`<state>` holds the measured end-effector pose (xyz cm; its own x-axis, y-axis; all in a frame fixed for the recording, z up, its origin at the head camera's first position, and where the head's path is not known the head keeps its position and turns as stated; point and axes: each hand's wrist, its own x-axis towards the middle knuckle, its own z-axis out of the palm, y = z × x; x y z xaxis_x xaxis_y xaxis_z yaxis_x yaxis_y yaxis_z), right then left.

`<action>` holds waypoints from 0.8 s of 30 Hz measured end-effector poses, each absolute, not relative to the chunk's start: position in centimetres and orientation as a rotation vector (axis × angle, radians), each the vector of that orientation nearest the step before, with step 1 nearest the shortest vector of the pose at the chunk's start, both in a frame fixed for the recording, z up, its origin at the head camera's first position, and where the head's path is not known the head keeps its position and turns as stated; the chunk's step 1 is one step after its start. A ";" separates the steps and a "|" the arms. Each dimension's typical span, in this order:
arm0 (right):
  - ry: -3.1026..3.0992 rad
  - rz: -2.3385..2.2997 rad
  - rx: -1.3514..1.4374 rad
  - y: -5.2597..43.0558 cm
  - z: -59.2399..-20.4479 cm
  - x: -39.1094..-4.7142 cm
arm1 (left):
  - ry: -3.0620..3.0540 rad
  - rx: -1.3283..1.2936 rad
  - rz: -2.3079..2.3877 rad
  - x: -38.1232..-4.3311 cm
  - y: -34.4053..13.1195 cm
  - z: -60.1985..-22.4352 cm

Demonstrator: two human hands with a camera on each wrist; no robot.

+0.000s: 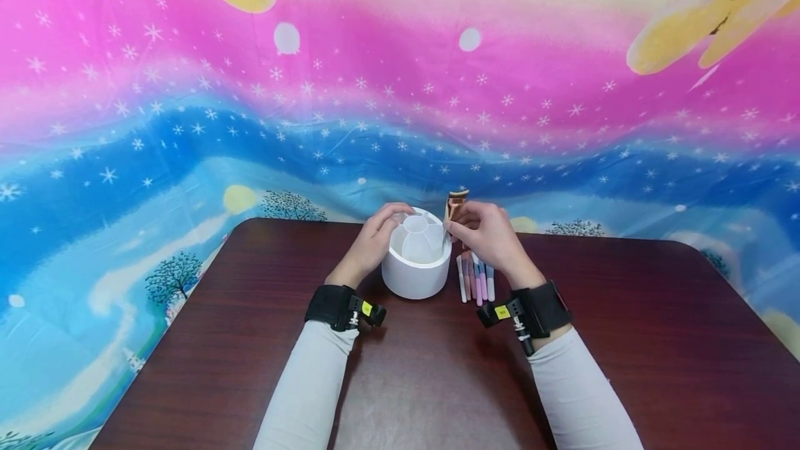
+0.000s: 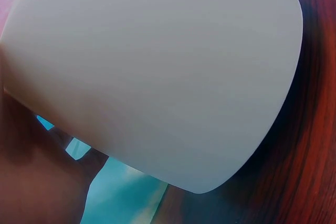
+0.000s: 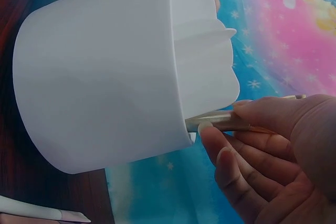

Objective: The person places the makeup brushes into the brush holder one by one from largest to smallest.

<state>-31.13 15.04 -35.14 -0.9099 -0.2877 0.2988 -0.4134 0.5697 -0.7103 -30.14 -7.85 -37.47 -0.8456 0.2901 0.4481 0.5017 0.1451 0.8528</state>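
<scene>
A white round organizer (image 1: 415, 280) with a divided insert stands upright on the table. My left hand (image 1: 376, 233) grips its left side at the rim, fingers reaching round the back; in the left wrist view the organizer's wall (image 2: 173, 77) hides most of the fingers. With thumb and fingers my right hand (image 1: 490, 229) pinches a gold eyelash curler (image 1: 456, 203), held upright at the organizer's right rim. Its curved head points up. In the right wrist view, the lower end of the eyelash curler (image 3: 212, 121) dips just inside the rim beside the scalloped insert (image 3: 202, 51).
Several makeup brushes (image 1: 480, 283) with white, pink and brownish parts lie side by side on the brown table (image 1: 425, 380), right of the organizer. A printed cloth (image 1: 400, 110) with snowflakes hangs behind the table's back edge. Each wrist wears a black strap with a camera.
</scene>
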 end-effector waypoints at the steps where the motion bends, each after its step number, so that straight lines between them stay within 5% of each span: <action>1: -2.650 1.258 0.595 15.0 -35.2 -31.1 | -2.237 -0.782 -1.783 -30.1 -7.8 -37.5; 24: -2.669 1.378 0.598 15.3 -35.5 -31.0 | -2.251 -0.779 -1.783 -30.2 -7.8 -37.5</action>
<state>-30.97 15.30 -35.52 -0.9207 -0.3041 0.2446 -0.3755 0.5196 -0.7674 -30.23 -7.83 -37.50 -0.8501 0.2942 0.4367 0.4925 0.1510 0.8571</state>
